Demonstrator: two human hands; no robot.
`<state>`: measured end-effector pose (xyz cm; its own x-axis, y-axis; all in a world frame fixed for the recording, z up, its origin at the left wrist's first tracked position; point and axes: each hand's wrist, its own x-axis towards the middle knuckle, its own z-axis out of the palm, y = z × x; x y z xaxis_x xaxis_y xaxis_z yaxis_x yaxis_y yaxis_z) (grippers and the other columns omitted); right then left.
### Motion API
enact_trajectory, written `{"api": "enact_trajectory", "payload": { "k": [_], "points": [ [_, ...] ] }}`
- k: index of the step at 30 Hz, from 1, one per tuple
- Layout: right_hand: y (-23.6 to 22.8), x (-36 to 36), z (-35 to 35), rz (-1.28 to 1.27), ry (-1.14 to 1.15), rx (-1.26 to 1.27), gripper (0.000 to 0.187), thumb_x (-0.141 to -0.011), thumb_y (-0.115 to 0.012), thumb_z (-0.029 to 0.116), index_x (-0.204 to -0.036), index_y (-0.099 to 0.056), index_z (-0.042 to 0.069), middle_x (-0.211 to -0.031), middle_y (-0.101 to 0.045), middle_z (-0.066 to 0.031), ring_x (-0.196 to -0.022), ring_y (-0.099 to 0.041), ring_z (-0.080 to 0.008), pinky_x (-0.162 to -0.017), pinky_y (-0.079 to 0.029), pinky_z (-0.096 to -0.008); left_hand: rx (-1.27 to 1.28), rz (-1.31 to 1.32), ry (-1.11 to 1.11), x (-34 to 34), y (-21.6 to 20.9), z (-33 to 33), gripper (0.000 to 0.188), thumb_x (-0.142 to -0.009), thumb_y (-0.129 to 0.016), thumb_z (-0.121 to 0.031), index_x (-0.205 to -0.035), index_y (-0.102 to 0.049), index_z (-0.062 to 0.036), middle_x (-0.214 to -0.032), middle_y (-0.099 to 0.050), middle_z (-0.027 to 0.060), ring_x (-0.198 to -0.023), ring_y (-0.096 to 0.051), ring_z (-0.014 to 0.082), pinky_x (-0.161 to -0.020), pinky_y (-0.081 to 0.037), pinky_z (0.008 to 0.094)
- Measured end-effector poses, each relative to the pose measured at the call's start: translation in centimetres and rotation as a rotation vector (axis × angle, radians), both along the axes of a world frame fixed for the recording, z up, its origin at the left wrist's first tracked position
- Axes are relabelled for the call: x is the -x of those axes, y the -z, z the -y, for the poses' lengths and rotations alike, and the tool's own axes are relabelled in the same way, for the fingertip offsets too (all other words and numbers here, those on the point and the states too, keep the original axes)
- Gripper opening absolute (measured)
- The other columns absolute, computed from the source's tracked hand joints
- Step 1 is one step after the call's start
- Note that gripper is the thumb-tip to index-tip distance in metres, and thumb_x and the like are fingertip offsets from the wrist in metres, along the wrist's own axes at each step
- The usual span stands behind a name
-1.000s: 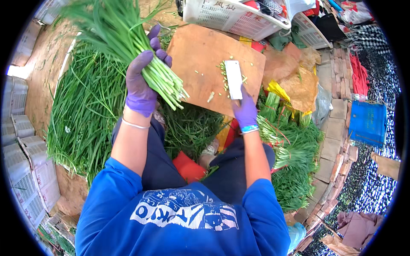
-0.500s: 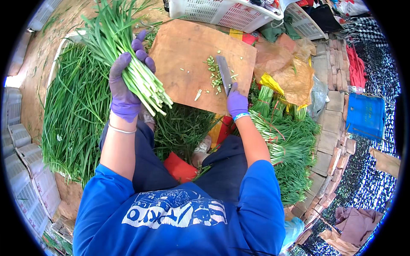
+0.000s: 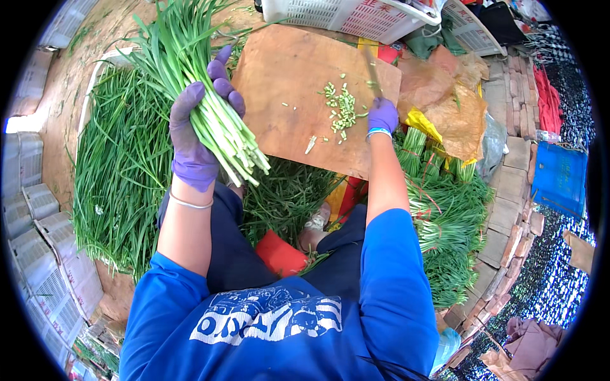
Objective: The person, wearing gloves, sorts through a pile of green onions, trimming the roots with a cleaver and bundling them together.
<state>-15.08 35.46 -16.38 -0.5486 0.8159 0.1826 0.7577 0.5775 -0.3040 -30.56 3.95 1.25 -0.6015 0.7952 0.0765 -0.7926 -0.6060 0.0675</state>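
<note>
My left hand [image 3: 198,120], in a purple glove, is closed round a bunch of garlic chives [image 3: 222,127]. Its pale cut ends point down toward me, over the near left corner of a wooden board [image 3: 286,82]; the leaves fan out up and away. My right hand [image 3: 382,115], also gloved, grips a knife [image 3: 373,75] at the board's right edge. The blade is seen nearly edge-on, pointing away from me, and slightly blurred. Just left of it, chopped stem ends [image 3: 342,108] lie scattered on the wood.
A long heap of loose chives [image 3: 121,171] fills a white container at left. Tied bunches [image 3: 445,222] are piled at right, beside brown and yellow wrapping [image 3: 448,95]. White crates [image 3: 349,16] stand beyond the board. More greens [image 3: 286,190] lie between my legs, near a red object [image 3: 279,253].
The knife has moved right, away from the chopped stem ends, which show more fully, and its blade has turned nearly edge-on. My left hand still holds the bunch. The whole view has shifted slightly.
</note>
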Motion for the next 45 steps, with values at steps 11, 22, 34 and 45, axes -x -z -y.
{"api": "enact_trajectory", "payload": {
  "k": [11, 22, 34, 45],
  "points": [
    [-4.5, -6.9, 13.8, 0.102, -1.1, 0.251, 0.029, -0.07, -0.054, 0.009, -0.095, -0.063, 0.019, -0.081, -0.062, -0.0083, -0.078, -0.058, -0.0272, -0.069, -0.045, -0.0383, 0.064, 0.017, 0.047, -0.8, 0.2, 0.0, 0.069, -0.078, -0.054, -0.005, -0.136, -0.016, -0.002, -0.103, -0.053, 0.0041, -0.089, -0.055, 0.0172, -0.084, -0.044, 0.0332],
    [-2.1, -3.0, -3.1, 0.037, 0.254, 0.043, 0.021, -0.08, -0.051, 0.023, -0.089, -0.064, 0.01, -0.078, -0.062, -0.0159, -0.075, -0.059, -0.0334, -0.067, -0.047, -0.0411, 0.178, -0.103, 0.006, -1.4, 0.5, -0.3, 0.067, -0.079, -0.054, -0.006, -0.135, -0.017, -0.0016, -0.102, -0.053, 0.0045, -0.088, -0.055, 0.0179, -0.084, -0.045, 0.0335],
    [-2.9, -11.0, 12.9, -0.067, -0.901, 0.433, 0.015, -0.077, -0.055, 0.02, -0.088, -0.064, 0.014, -0.074, -0.06, -0.0134, -0.069, -0.057, -0.0324, -0.06, -0.044, -0.0421, 0.875, -0.452, -0.071, -3.0, 0.8, -1.9, 0.063, -0.069, -0.058, -0.005, -0.128, -0.033, -0.0003, -0.114, -0.05, 0.0096, -0.087, -0.056, 0.017, -0.071, -0.051, 0.0315],
    [1.2, -3.9, 10.6, -1.138, 0.524, 1.581, 0.026, -0.088, -0.047, 0.023, -0.098, -0.055, 0.0, -0.08, -0.058, -0.0087, -0.064, -0.052, -0.0198, -0.058, -0.044, -0.0311, 2.214, -1.266, 0.283, -7.1, 12.5, -7.5, 0.075, -0.071, -0.057, -0.019, -0.133, -0.018, 0.0018, -0.103, -0.057, 0.0233, -0.094, -0.058, 0.0344, -0.08, -0.046, 0.0409]
  ]
}}
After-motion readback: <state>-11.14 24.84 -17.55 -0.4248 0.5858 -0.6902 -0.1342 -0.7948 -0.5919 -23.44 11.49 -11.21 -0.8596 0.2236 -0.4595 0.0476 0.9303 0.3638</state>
